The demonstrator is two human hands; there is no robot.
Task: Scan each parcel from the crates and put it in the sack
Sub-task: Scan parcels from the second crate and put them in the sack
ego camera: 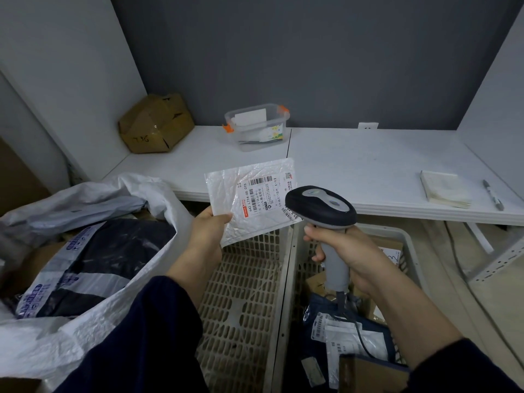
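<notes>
My left hand (pixel 208 232) holds a white bubble mailer parcel (pixel 241 194) by its lower left corner, label side up, above the left beige crate (pixel 243 293). My right hand (pixel 340 256) grips the grey and black barcode scanner (pixel 321 208) by its handle, its head just right of the parcel's label and covering its right edge. The white woven sack (pixel 119 307) stands open at the left with dark and grey parcels (pixel 93 265) inside. The right crate (pixel 408 245) holds several parcels (pixel 348 336) with labels.
A white table (pixel 354 165) runs behind the crates. On it stand a crumpled cardboard box (pixel 156 123), a clear plastic tub (pixel 256 124) with orange clips, a notepad (pixel 445 192) and a pen (pixel 492 195). The scanner's cable (pixel 360 333) trails down into the right crate.
</notes>
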